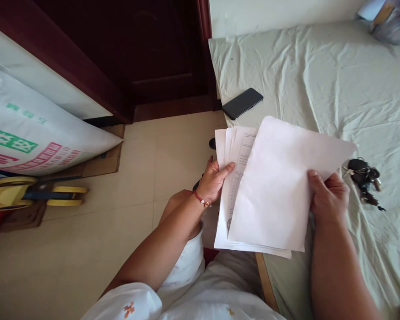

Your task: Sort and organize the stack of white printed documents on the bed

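My left hand [215, 180] grips the left edge of several printed sheets of paper [235, 200], with the thumb on top and the fingers underneath. A red string bracelet circles that wrist. My right hand [330, 195] is closed on the right side of a blank white sheet [276, 186], its thumb on the upper face. This blank sheet overlaps the printed ones and covers most of their text. Both hands hold the papers above my lap and the cloth's edge. Whether more sheets lie under my right thumb is hidden.
A pale green cloth [280, 66] covers the surface on the right. On it lie a black phone [242, 103] and a bunch of keys [365, 178]. At left are a large white sack [53, 120] and a yellow wheeled object [36, 195]. A dark red door [146, 44] stands ahead.
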`<action>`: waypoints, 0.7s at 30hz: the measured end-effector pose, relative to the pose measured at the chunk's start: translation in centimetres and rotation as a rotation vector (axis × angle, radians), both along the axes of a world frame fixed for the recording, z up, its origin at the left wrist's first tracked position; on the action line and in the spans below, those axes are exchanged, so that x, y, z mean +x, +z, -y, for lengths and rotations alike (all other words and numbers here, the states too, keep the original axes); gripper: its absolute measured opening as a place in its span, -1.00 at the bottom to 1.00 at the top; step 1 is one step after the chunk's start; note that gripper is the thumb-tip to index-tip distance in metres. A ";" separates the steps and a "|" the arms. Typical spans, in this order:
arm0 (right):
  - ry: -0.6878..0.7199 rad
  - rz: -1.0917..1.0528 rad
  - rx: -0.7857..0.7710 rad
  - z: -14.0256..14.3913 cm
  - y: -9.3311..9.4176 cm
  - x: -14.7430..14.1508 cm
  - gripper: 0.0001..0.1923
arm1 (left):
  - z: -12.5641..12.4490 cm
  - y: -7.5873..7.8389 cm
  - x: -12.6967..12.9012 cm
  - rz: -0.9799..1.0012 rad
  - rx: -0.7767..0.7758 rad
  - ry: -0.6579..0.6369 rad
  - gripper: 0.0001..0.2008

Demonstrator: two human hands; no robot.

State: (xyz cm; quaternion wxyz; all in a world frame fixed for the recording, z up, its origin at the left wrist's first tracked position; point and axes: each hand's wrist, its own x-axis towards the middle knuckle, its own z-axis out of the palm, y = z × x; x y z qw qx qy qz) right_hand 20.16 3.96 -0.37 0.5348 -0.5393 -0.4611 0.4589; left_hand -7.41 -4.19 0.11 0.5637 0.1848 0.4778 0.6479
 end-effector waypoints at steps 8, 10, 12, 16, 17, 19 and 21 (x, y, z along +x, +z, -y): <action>0.092 0.041 -0.198 0.1 0.0 0.2 -0.60 | -0.3 -0.3 0.2 -0.029 -0.030 0.019 -0.56; 0.023 0.077 -0.218 0.2 -0.2 0.3 -0.63 | -0.4 -0.2 0.1 -0.026 -0.036 0.021 -0.56; 0.009 0.105 -0.193 0.2 -0.4 0.3 -0.67 | -0.5 -0.3 0.0 -0.032 -0.036 0.032 -0.57; -0.018 0.124 -0.082 0.2 -0.5 0.0 -0.69 | -0.6 -0.5 -0.2 -0.067 -0.028 0.047 -0.61; -0.045 0.123 -0.054 0.2 -0.4 -0.1 -0.68 | -0.6 -0.6 -0.2 -0.074 -0.027 0.043 -0.61; -0.098 0.124 -0.014 0.0 -0.4 -0.3 -0.67 | -0.5 -0.6 -0.3 -0.081 -0.023 0.033 -0.61; -0.136 0.117 0.016 -0.2 -0.5 -0.3 -0.66 | -0.5 -0.6 -0.2 -0.075 -0.017 0.030 -0.60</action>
